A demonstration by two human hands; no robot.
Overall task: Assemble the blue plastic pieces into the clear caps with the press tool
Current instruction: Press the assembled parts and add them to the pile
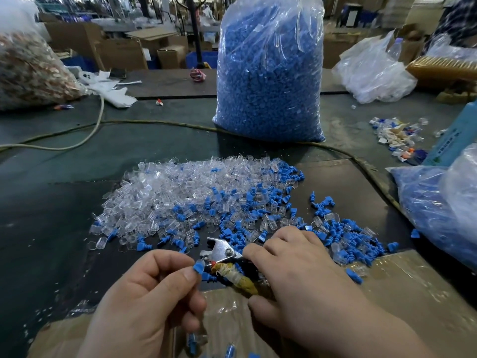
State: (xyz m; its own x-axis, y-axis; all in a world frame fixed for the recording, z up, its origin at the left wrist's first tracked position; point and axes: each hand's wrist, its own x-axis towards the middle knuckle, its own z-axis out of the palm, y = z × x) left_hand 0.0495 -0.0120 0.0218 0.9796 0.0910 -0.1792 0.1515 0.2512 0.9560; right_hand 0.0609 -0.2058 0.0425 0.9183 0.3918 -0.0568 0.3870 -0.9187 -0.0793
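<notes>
Thumb and forefinger of my left hand (144,293) are pinched together on one blue piece (198,268), held just beside the metal head of the press tool (222,250). My right hand (291,270) is curled round the tool's taped handles and hides most of them. Beyond lie the heap of clear caps (165,197) and loose blue pieces (346,239) on the table (51,215). Whether a cap sits in the tool I cannot make out.
</notes>
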